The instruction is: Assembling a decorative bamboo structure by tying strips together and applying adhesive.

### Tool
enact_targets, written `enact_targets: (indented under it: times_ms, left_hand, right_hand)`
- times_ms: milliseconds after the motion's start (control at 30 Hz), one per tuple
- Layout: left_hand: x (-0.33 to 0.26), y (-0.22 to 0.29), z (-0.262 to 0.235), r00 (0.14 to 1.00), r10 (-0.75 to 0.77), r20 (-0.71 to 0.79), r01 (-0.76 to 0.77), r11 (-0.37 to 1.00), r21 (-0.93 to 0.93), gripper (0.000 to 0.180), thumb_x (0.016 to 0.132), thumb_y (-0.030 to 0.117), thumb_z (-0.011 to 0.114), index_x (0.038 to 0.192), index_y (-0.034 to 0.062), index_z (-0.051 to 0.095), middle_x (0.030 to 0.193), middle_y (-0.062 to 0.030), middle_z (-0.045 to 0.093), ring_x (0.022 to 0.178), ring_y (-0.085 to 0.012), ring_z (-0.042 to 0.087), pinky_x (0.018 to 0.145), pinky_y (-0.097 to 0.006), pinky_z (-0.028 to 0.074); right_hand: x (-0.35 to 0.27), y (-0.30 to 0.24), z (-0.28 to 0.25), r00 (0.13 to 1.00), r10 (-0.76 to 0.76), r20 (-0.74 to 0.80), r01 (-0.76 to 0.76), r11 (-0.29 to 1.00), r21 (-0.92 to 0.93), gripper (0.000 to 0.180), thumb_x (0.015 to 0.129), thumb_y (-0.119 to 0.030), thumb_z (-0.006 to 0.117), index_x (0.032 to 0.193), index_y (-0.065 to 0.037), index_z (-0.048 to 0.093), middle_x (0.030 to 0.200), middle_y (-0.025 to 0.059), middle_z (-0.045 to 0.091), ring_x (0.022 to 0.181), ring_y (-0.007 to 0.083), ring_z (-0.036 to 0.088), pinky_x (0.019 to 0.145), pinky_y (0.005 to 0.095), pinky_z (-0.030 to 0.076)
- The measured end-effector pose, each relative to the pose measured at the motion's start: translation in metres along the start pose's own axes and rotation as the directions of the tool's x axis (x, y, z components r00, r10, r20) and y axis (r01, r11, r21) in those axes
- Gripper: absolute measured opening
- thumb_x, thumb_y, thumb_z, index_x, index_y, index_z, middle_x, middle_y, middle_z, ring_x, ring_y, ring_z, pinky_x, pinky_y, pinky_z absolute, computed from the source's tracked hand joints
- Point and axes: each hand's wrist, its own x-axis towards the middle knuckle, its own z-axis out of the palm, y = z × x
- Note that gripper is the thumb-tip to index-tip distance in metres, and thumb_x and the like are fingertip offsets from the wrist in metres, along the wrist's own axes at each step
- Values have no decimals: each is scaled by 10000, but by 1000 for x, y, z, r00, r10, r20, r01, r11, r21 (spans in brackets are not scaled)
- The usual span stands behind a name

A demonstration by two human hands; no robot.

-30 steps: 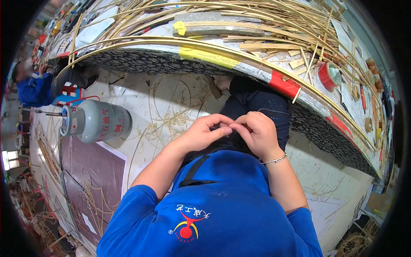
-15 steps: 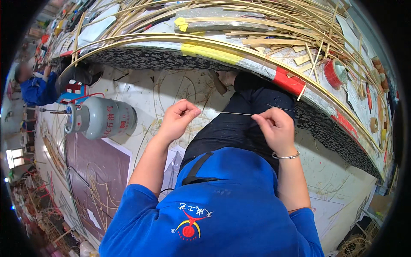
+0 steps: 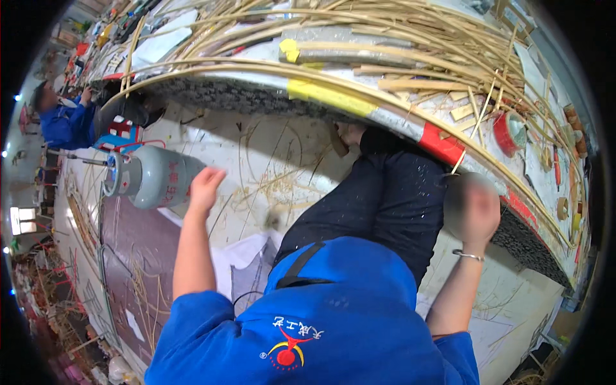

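My left hand (image 3: 206, 189) is raised over the floor, just right of a grey gas cylinder (image 3: 160, 176). Its fingers are pinched together; whatever they hold, if anything, is too fine to make out. Far to the right, my right hand (image 3: 478, 208), with a silver bangle (image 3: 468, 255) at the wrist, is beside the worktable's edge. A blur covers its fingers, so their grip cannot be read. No strip can be seen stretched between the two hands.
A worktable (image 3: 410, 131) curves across the front, heaped with bamboo strips (image 3: 385, 48). On it sits a red-rimmed tape roll (image 3: 510, 133). Thin offcuts litter the floor (image 3: 269, 144). A co-worker in blue (image 3: 64, 122) sits at far left. Paper sheets (image 3: 234, 260) lie beside my lap.
My hands have moved widely apart, the left one leftward and the right one rightward. The thin strip that ran between them no longer shows. The view has shifted slightly.
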Motion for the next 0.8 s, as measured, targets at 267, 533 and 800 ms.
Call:
enact_targets:
  times_ms: [267, 533, 800]
  left_hand:
    - [-38, 9, 34, 926, -179, 332, 95, 963, 254, 185, 801, 204, 642, 810, 20, 647, 769, -33, 634, 708, -109, 548, 669, -266, 444]
    - [-44, 271, 134, 359, 623, 695, 37, 735, -677, 101, 878, 114, 546, 854, 20, 575, 825, -28, 596, 756, -84, 538, 671, -230, 441]
    - [44, 295, 79, 191, 575, 795, -956, 291, 19, 137, 784, 262, 625, 756, 128, 624, 740, -36, 580, 638, -243, 578, 559, -343, 466]
  right_hand:
    - [-56, 10, 1, 769, 268, 580, -391, 915, 96, 180, 724, -80, 719, 780, -44, 551, 633, -19, 535, 562, 35, 477, 527, 196, 419]
    - [-40, -78, 96, 245, -385, 890, -675, 592, 441, 473, 775, -83, 676, 1193, -29, 461, 933, 31, 589, 788, 80, 555, 689, 229, 469]
    - [35, -48, -28, 538, -1, 843, -590, 714, 378, 180, 868, -106, 527, 815, 29, 633, 671, 51, 573, 565, 80, 493, 516, 198, 388]
